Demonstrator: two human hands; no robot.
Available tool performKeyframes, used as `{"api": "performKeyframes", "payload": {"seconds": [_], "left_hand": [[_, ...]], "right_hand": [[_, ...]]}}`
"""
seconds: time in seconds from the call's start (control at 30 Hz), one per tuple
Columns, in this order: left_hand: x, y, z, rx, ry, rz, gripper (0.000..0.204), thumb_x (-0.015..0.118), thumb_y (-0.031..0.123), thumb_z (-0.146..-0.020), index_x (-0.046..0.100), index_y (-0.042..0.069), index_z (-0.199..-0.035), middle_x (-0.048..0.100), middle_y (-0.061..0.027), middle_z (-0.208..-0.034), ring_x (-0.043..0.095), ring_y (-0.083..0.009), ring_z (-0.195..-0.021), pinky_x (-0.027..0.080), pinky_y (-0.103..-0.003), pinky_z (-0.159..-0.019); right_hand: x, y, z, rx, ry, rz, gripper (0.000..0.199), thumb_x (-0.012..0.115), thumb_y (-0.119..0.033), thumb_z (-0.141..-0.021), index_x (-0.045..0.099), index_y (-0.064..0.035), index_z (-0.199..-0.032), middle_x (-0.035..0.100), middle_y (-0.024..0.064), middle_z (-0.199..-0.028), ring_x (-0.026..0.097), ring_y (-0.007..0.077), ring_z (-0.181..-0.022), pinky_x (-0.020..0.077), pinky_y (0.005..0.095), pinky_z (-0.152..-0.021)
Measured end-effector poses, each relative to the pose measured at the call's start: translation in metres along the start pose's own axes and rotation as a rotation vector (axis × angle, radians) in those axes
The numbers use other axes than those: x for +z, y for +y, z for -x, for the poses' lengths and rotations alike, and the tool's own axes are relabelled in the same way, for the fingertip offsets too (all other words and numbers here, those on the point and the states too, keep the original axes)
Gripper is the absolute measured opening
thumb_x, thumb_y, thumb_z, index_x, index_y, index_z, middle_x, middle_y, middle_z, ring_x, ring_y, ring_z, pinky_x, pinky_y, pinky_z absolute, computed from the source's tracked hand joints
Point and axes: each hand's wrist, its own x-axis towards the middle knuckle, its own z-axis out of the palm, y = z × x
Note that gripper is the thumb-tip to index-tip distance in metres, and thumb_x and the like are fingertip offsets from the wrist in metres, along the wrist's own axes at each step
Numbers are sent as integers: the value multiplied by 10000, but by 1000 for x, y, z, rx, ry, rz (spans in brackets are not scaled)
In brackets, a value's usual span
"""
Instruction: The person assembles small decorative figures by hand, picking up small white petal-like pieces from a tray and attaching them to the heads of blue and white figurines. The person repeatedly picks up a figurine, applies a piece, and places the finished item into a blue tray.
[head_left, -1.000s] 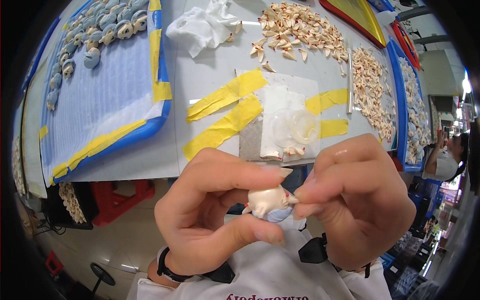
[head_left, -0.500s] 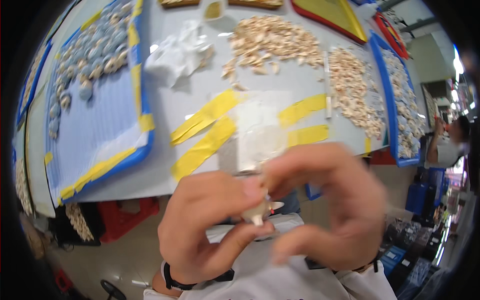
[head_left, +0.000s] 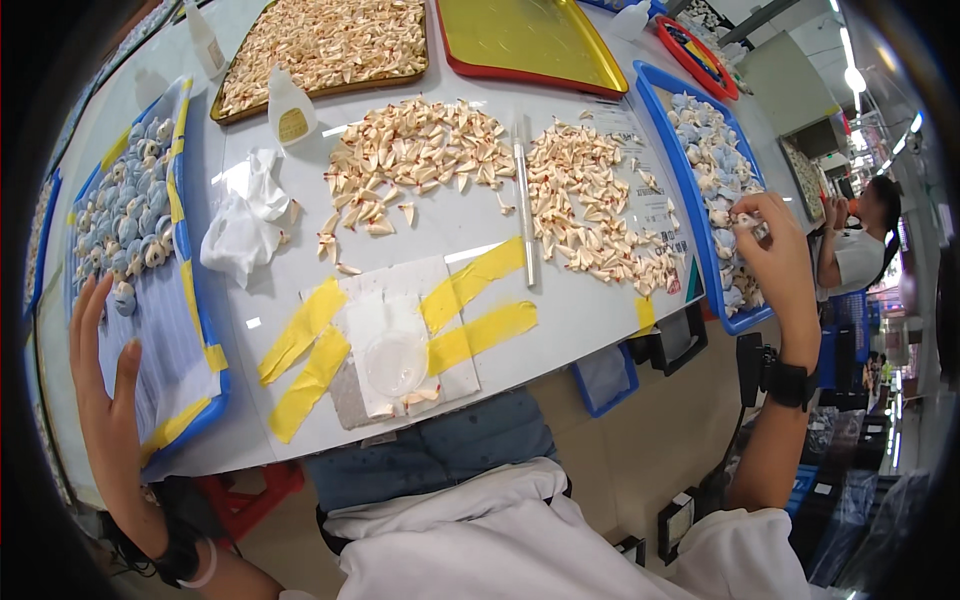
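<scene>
My left hand point(head_left: 108, 375) is over the near left edge of a blue tray point(head_left: 215, 385) edged with yellow tape. Its fingers are spread and hold nothing. Close to the fingertips lies a small round blue-and-cream piece point(head_left: 124, 300), below a cluster of similar pieces point(head_left: 125, 215). At the right, my right hand point(head_left: 778, 255) pinches a small pale figurine piece point(head_left: 748, 222) above another blue tray point(head_left: 655, 95), which holds many whitish-blue pieces. In front of me, a round clear dish point(head_left: 395, 363) sits on a white pad, with small cream pointed pieces point(head_left: 418, 397) at its near edge.
Two piles of cream pointed pieces point(head_left: 420, 150) point(head_left: 580, 200) flank a metal ruler-like strip point(head_left: 525, 215). Crumpled white tissue point(head_left: 245, 220), a squeeze bottle point(head_left: 290, 108), a full tray point(head_left: 330, 50) and a yellow tray point(head_left: 535, 40) lie beyond. Another person point(head_left: 862, 240) sits far right.
My hands have parted from in front of my body, where they held a small piece together. The left went to the left tray and is empty; the right reached the right tray.
</scene>
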Motion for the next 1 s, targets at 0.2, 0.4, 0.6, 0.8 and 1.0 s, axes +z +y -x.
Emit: {"api": "performKeyframes", "payload": {"seconds": [0.2, 0.4, 0.6, 0.8, 1.0], "left_hand": [[13, -22, 0, -128, -119, 171, 376, 496, 96, -855, 460, 69, -1228, 462, -86, -1264, 354, -229, -1237, 248, -332, -1028], [4, -4, -2, -108, -204, 82, 313, 523, 40, -814, 508, 56, -1127, 505, -72, -1136, 477, -212, -1030, 365, -284, -877], [-6, -10, 13, -177, -8, 288, 202, 472, 36, -847, 534, 22, -1039, 505, -58, -1076, 471, -158, -874, 370, -260, -735], [-21, 49, 52, -96, 91, 1025, 215, 536, 205, -838, 510, 49, -984, 480, -106, -1032, 446, -135, -836, 357, -249, -693], [28, 121, 68, -239, -130, 1763, 317, 698, 154, -741, 520, -20, -938, 520, -177, -973, 563, -212, -784, 472, -287, -684]], "right_hand": [[-1, -10, 0, -142, 111, 22, 212, 517, -66, -737, 554, -17, -939, 568, 138, -934, 551, 266, -839, 429, 325, -756], [27, -63, -17, -89, -282, -203, 171, 601, -23, -679, 570, 1, -845, 591, 142, -814, 578, 259, -758, 443, 337, -677], [41, -60, -19, -203, -158, -150, 127, 606, -6, -680, 559, 11, -797, 586, 148, -743, 577, 267, -657, 441, 330, -616], [29, -83, 0, 77, -79, -800, 71, 586, -13, -756, 573, 25, -814, 595, 77, -766, 565, 158, -665, 438, 256, -618], [20, -126, 43, -76, -212, -1248, 133, 626, 43, -699, 586, 43, -827, 587, 89, -787, 554, 144, -699, 426, 232, -634]]}}
